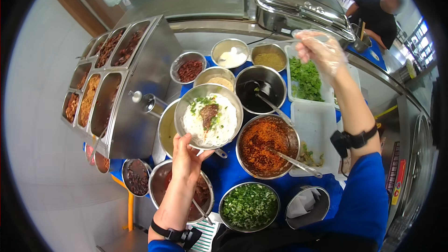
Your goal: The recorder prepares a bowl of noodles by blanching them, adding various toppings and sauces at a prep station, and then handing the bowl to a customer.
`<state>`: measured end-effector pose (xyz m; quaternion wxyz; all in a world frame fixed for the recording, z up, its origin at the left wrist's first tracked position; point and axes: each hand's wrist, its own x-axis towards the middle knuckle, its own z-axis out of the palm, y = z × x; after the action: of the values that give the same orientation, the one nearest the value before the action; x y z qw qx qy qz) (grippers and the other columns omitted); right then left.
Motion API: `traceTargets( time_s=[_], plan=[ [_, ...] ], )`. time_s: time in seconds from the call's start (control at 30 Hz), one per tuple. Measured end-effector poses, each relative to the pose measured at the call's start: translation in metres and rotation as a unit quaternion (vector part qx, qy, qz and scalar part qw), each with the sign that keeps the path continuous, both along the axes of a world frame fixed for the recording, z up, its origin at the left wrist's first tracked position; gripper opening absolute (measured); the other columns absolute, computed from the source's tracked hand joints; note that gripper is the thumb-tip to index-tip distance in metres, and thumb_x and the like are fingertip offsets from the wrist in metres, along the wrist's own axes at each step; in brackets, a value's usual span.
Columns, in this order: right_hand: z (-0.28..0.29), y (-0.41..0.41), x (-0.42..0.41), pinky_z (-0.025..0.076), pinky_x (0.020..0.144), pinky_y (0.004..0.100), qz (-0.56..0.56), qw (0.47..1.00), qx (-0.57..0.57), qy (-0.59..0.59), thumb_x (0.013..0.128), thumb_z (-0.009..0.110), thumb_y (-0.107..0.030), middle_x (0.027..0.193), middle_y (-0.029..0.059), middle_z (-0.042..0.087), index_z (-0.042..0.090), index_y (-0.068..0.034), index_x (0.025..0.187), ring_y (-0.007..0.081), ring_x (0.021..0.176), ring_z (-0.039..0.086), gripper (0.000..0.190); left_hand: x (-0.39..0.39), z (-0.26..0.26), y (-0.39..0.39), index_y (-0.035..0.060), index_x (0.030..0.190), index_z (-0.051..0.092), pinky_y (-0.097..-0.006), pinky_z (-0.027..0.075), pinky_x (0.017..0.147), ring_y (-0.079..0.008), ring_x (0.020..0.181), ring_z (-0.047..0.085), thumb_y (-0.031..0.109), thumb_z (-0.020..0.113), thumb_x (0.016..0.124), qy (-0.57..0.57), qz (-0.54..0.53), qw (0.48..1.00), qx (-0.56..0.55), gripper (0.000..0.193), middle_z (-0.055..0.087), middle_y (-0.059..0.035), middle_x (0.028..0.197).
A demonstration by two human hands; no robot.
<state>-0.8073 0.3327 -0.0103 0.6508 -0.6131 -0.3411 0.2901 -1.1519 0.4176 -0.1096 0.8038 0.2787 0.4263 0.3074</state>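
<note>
My bare left hand [187, 157] grips the near rim of a steel bowl [179, 120] from below and holds it above the table. White noodles [224, 120] fill this bowl, topped with chopped greens and a brown minced sauce [209, 113]. My right hand [320, 50], in a clear plastic glove, is raised over a plastic tub of leafy green herbs [305, 80]. Its fingers are curled around a thin pale utensil [276, 42], which reaches left toward a steel bowl of white powder [232, 57]. The utensil's tip is hard to make out.
Around my hands stand a pot of dark liquid [260, 85], red chilli sauce [267, 140] with a ladle, chopped scallions [249, 201], and a plastic tub [313, 126]. A steel rack of food pans [134, 87] rises left. Behind are a chafing dish [302, 7] and a person [374, 15].
</note>
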Motion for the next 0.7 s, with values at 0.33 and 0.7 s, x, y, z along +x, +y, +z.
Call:
traceTargets(
  time_s=[0.33,0.7],
  plan=[
    [-0.139,0.045,0.081,0.038,0.040,0.0275,-0.096,0.981,-0.160,-0.051,0.080,0.053,-0.008,0.057,0.0076,0.054,0.058,-0.001,0.074,0.0144,0.045,0.049,0.011,0.000,0.007,-0.009,0.0135,0.122,0.029,-0.0361,0.055,0.068,-0.0236,0.099,0.055,0.025,0.047,0.082,0.025,-0.036,0.999,0.005,0.045,0.048,-0.0116,0.116],
    [-0.112,0.019,0.089,0.044,0.044,0.0223,-0.159,0.979,-0.122,0.034,0.079,0.059,-0.011,0.067,0.0075,0.058,0.059,0.001,0.086,0.0109,0.051,0.053,0.014,0.008,0.015,-0.012,0.0138,0.120,0.030,-0.0378,0.055,0.069,-0.0251,0.099,0.055,0.025,0.049,0.081,0.040,-0.040,0.998,0.008,0.045,0.047,-0.0114,0.115]
  ],
)
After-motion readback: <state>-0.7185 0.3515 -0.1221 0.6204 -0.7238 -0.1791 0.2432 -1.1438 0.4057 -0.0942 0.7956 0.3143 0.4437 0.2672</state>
